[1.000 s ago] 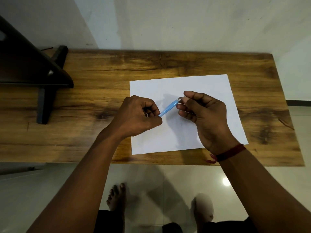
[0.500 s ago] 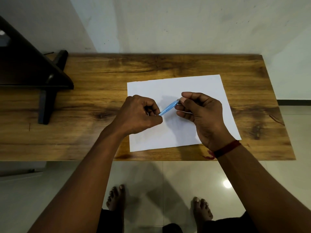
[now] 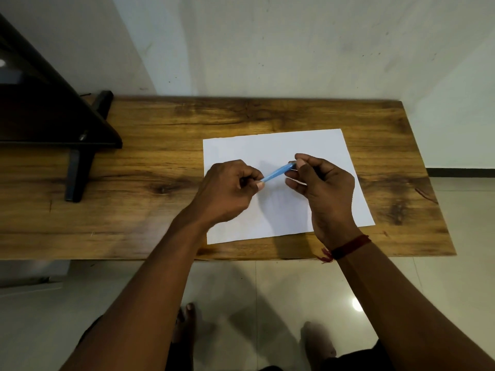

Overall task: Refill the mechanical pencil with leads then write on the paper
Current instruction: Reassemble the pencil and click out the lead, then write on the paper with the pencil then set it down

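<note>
Blue plastic runs between your two hands: the mechanical pencil (image 3: 277,172) slants above the white paper (image 3: 278,148), which lies flat on the wooden table (image 3: 160,156). Your left hand (image 3: 227,191) curls round its lower end, and your right hand (image 3: 324,188) pinches the upper end with its fingertips. A red thread band (image 3: 348,247) circles your right wrist.
</note>
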